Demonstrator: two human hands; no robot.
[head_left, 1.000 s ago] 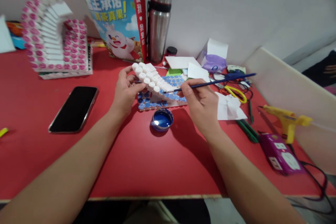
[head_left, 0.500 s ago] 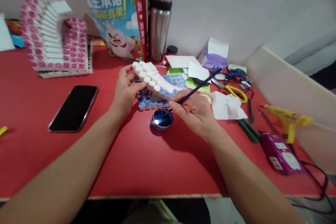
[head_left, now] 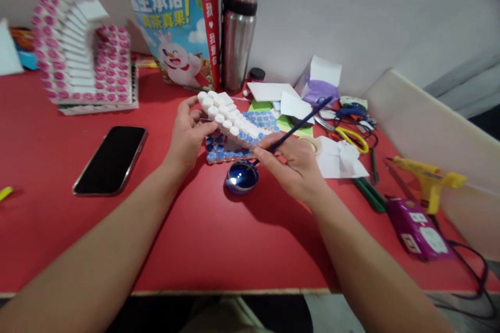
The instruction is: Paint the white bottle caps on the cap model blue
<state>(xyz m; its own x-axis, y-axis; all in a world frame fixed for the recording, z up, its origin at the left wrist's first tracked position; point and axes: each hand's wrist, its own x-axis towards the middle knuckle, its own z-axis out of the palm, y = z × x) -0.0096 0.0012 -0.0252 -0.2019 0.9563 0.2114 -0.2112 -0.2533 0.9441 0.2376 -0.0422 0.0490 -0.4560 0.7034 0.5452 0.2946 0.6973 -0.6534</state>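
Note:
A small staircase model (head_left: 225, 109) with rows of round knobs is in front of me, some knobs painted blue and the upper ones white. My left hand (head_left: 188, 132) grips its raised upper end between thumb and fingers. In my right hand (head_left: 291, 164) is a dark blue paintbrush (head_left: 300, 124), pinched by the handle and slanting down to the left. Its tip is at a small cup of blue paint (head_left: 241, 177) in front of the model. The right hand covers part of the model's lower right end.
A finished-looking pink and white staircase model (head_left: 80, 52) stands left, behind a phone (head_left: 111, 160). Behind are a printed bag (head_left: 175, 26) and a steel flask (head_left: 239, 31). To the right lie yellow-handled scissors (head_left: 351, 139), crumpled paper (head_left: 339, 157), a yellow glue gun (head_left: 429, 174) and a purple box (head_left: 417, 229).
Almost nothing differs. My right hand and the paintbrush have shifted very slightly to the right; my left hand holds the model as before.

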